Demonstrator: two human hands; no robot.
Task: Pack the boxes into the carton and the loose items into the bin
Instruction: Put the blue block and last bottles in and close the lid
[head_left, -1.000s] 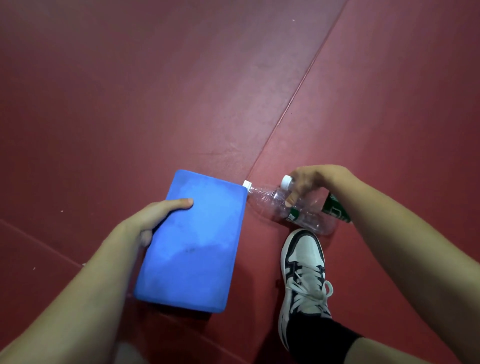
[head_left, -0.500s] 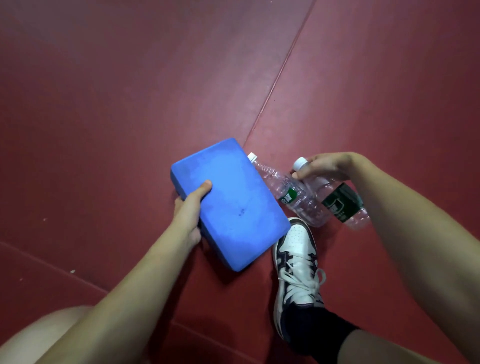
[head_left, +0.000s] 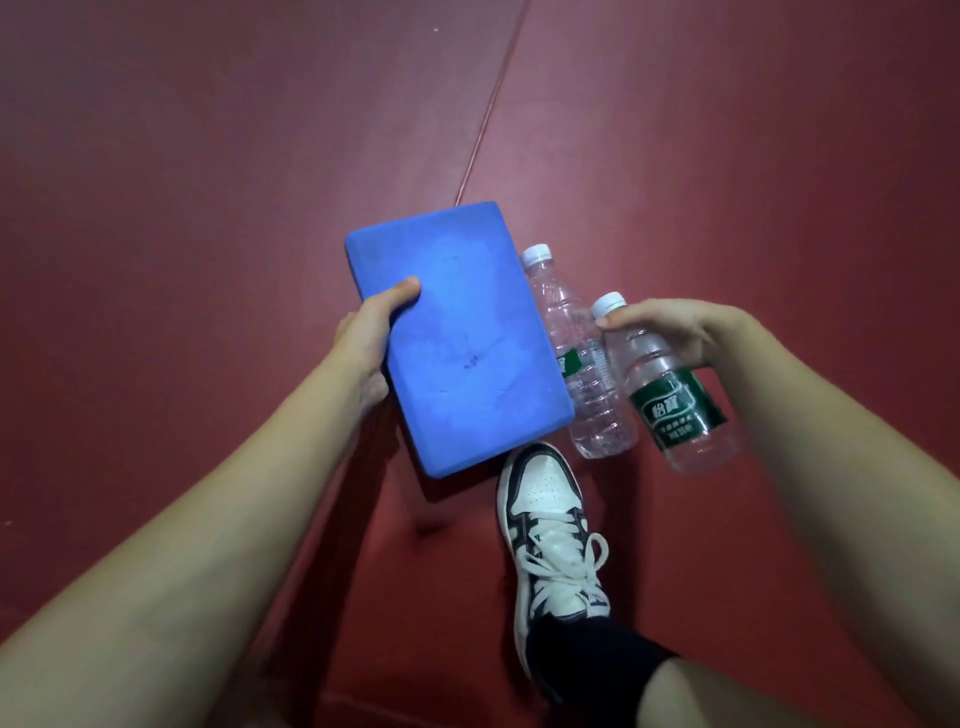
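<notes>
One blue foam block (head_left: 457, 338) and two water bottles, all held off the floor (head_left: 208, 156) just beyond the toe of the sneaker (head_left: 550, 530).

The left hand (head_left: 366, 338) grips the block's long edge left of the sneaker, thumb on top and fingers hidden beneath. It looks light, stiff and grippy. The right hand (head_left: 670, 332) curls its fingers round the outer bottle (head_left: 675, 395) near the cap. The inner bottle (head_left: 582, 374) hangs between that bottle and the block, its hold unseen. Both bottles look empty, thin and slick, so the neck is probably the safest hold. Carton and bin are out of view.
</notes>
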